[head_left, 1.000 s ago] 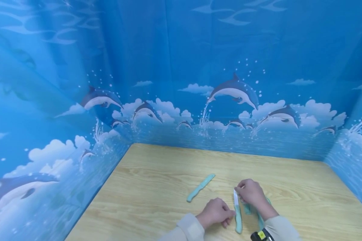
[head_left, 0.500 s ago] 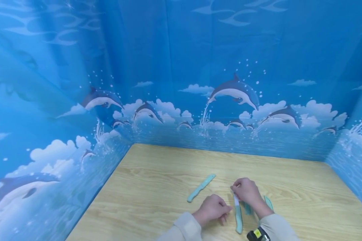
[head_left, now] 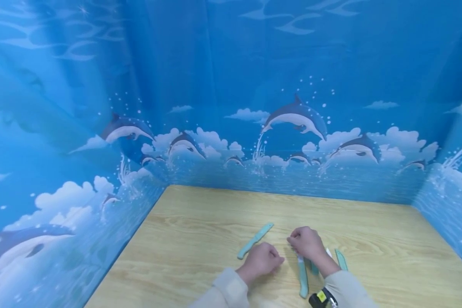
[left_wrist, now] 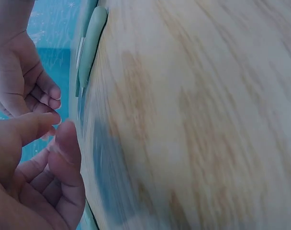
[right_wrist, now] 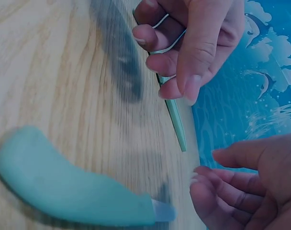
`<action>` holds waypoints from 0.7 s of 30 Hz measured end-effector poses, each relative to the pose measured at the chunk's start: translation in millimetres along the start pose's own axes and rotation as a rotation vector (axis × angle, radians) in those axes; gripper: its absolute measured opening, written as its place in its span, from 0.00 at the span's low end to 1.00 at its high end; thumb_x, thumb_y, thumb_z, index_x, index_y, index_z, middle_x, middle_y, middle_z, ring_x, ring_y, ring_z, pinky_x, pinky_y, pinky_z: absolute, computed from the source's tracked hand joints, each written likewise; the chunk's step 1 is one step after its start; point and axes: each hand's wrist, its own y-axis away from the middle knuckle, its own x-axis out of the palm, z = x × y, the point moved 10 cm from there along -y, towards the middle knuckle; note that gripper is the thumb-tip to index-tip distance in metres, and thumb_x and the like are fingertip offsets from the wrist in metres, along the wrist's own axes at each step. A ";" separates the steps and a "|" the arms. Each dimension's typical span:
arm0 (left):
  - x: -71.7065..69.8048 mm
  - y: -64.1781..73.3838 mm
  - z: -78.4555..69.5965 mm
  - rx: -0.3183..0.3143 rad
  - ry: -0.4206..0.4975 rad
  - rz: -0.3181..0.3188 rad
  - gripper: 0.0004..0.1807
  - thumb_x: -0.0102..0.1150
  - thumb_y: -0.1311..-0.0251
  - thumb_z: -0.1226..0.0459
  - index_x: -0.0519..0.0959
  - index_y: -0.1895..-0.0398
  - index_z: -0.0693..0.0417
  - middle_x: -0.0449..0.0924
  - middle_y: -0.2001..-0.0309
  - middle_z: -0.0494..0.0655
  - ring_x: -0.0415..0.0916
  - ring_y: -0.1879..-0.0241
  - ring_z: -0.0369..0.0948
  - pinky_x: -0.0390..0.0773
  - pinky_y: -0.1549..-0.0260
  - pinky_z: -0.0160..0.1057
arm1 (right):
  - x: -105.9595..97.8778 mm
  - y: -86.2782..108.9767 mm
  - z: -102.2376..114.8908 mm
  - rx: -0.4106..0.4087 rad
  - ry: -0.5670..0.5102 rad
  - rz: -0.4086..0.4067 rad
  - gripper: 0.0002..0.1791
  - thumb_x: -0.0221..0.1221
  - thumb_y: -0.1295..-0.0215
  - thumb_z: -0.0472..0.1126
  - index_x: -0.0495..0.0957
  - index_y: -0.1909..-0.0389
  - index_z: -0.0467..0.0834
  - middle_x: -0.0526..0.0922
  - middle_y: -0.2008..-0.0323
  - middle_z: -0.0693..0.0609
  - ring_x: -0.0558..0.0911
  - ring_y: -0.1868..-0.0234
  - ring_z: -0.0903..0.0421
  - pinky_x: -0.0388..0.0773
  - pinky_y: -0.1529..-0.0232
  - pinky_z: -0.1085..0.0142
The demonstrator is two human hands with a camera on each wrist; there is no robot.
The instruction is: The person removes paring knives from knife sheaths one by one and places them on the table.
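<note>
A paring knife with a mint-green handle [head_left: 303, 280] and a pale blade lies on the table in the head view. My right hand [head_left: 308, 244] hovers over its blade end, fingers loosely curled, nothing visible in them. Left of the knife, my left hand [head_left: 259, 262] is raised with loosely bent fingers and nothing between them. Beyond that hand lies a slim mint-green sheathed knife [head_left: 255, 241]. In the right wrist view the paring knife [right_wrist: 73, 184] is large in front, and my right hand [right_wrist: 251, 187] and left hand [right_wrist: 198, 43] face each other.
Under my right wrist more mint-green pieces [head_left: 314, 268] show, partly covered, beside a white tip [head_left: 328, 253]. A mint-green slim piece [head_left: 341, 259] lies right of the wrist. The wooden table [head_left: 200, 214] meets a blue dolphin-print curtain [head_left: 223, 85] at the back and sides.
My left hand has drawn left, away from the paring knife and closer to the sheathed knife. My right hand has shifted slightly left past the blade tip. The knives stay in place.
</note>
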 end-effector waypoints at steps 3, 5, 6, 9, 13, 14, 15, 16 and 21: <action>-6.3 -1.1 3.4 0.014 -0.016 -0.013 0.10 0.68 0.44 0.62 0.80 0.79 0.53 0.75 0.87 0.37 0.70 0.86 0.32 0.72 0.86 0.27 | 5.7 -2.8 5.4 -0.007 -0.016 0.006 0.07 0.61 0.38 0.36 0.81 0.65 0.34 0.80 0.80 0.49 0.77 0.82 0.57 0.77 0.81 0.68; -9.7 -1.8 6.1 0.016 -0.012 -0.012 0.10 0.67 0.43 0.62 0.79 0.78 0.54 0.75 0.87 0.38 0.70 0.87 0.32 0.72 0.86 0.27 | 9.4 -5.2 8.7 -0.014 -0.022 0.009 0.07 0.61 0.38 0.36 0.81 0.66 0.34 0.80 0.80 0.50 0.77 0.82 0.58 0.77 0.82 0.68; -11.3 -2.0 7.2 0.019 -0.013 -0.011 0.10 0.67 0.43 0.63 0.79 0.78 0.54 0.75 0.87 0.38 0.70 0.87 0.32 0.72 0.87 0.27 | 10.8 -6.2 10.1 -0.015 -0.022 0.010 0.06 0.61 0.37 0.36 0.81 0.66 0.35 0.80 0.80 0.50 0.77 0.83 0.58 0.77 0.82 0.68; -16.3 -2.2 8.3 0.028 -0.023 -0.011 0.09 0.66 0.42 0.63 0.79 0.77 0.55 0.75 0.87 0.38 0.70 0.87 0.32 0.73 0.87 0.27 | 12.7 -8.7 11.4 -0.009 -0.017 0.007 0.06 0.61 0.37 0.36 0.81 0.66 0.35 0.79 0.81 0.49 0.76 0.83 0.58 0.77 0.82 0.69; -22.8 -2.6 10.1 0.025 -0.042 -0.032 0.08 0.67 0.43 0.62 0.80 0.76 0.55 0.76 0.86 0.39 0.70 0.86 0.33 0.74 0.84 0.28 | 14.4 -11.1 9.9 0.006 -0.017 0.022 0.06 0.61 0.37 0.35 0.80 0.65 0.35 0.79 0.80 0.49 0.76 0.83 0.58 0.77 0.81 0.68; -23.7 -2.7 10.9 0.021 -0.040 -0.035 0.08 0.67 0.43 0.63 0.80 0.76 0.55 0.76 0.86 0.39 0.71 0.86 0.33 0.73 0.84 0.28 | 14.9 -11.5 9.0 0.009 -0.017 0.028 0.06 0.61 0.37 0.35 0.80 0.65 0.35 0.80 0.80 0.48 0.76 0.82 0.58 0.77 0.81 0.68; -24.2 -2.8 11.9 0.017 -0.039 -0.037 0.08 0.67 0.43 0.63 0.80 0.76 0.54 0.77 0.86 0.39 0.70 0.86 0.33 0.73 0.85 0.28 | 15.2 -11.6 8.3 0.011 -0.019 0.032 0.06 0.61 0.37 0.35 0.80 0.65 0.35 0.80 0.80 0.48 0.76 0.82 0.57 0.77 0.80 0.68; -24.7 -3.2 12.8 0.012 -0.034 -0.040 0.08 0.67 0.43 0.63 0.80 0.76 0.54 0.77 0.85 0.40 0.71 0.86 0.33 0.72 0.85 0.28 | 15.4 -11.4 8.0 0.011 -0.021 0.035 0.06 0.61 0.37 0.35 0.80 0.66 0.35 0.80 0.80 0.48 0.77 0.82 0.57 0.77 0.80 0.68; -29.9 -5.1 15.8 -0.008 -0.017 -0.059 0.07 0.67 0.44 0.64 0.80 0.76 0.53 0.77 0.84 0.39 0.71 0.85 0.33 0.71 0.87 0.29 | 17.6 -11.7 5.1 0.021 -0.049 0.037 0.05 0.61 0.38 0.35 0.80 0.68 0.35 0.79 0.80 0.48 0.77 0.81 0.56 0.77 0.81 0.69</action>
